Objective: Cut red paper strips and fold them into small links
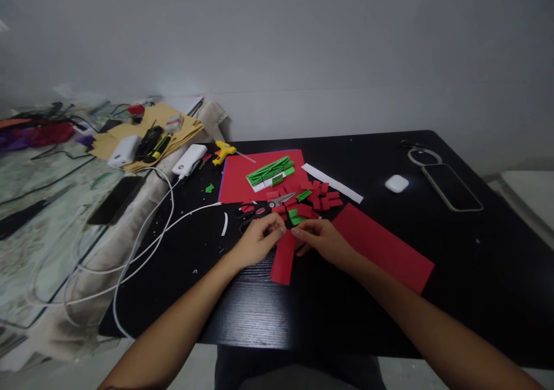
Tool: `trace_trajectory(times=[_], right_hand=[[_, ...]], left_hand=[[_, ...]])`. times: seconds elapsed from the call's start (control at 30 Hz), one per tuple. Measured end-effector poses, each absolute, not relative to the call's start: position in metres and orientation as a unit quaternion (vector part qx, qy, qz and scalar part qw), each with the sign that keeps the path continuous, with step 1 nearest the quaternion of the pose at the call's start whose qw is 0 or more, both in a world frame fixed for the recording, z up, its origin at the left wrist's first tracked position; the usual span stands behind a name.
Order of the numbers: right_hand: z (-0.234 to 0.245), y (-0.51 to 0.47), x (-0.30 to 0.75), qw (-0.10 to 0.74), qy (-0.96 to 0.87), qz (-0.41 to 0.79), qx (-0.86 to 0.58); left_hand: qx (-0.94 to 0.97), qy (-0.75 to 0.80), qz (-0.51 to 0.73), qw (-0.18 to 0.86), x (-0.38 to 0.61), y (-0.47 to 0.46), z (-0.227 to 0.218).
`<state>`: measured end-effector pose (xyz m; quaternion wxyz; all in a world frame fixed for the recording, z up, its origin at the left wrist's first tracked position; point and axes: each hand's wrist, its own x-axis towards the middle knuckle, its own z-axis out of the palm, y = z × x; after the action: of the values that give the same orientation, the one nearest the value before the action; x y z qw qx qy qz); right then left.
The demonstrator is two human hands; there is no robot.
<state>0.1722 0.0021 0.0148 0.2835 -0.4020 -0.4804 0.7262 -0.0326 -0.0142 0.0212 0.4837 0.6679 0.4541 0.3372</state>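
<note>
Between my hands hangs a strip of red paper (283, 261), its lower end pointing toward the table's front edge. My left hand (261, 239) pinches the strip's upper end from one side, and my right hand (322, 240) grips it from the other. Just beyond my fingers lies a pile of small folded red paper pieces (321, 197) with a few green ones among them. Black-handled scissors (265, 207) rest partly open at the pile's left, close to my left hand. A larger red sheet (389, 248) lies partly under my right forearm.
Farther back, folded green paper strips (272, 171) lie on a red sheet (234, 183), near a yellow glue gun (224, 152). A white strip (333, 183), an earbud case (397, 183) and a phone (451, 187) are to the right. White cables (171, 228) cross the table's left side.
</note>
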Motion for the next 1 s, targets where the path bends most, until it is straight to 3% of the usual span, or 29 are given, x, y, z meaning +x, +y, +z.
trace_trajectory(times=[1.0], right_hand=[[0.0139,-0.0009,0.1681,0.365,-0.517,0.647,-0.424]], left_hand=[[0.616,0.487,0.341,0.517,-0.0260,-0.0143,0.0128]])
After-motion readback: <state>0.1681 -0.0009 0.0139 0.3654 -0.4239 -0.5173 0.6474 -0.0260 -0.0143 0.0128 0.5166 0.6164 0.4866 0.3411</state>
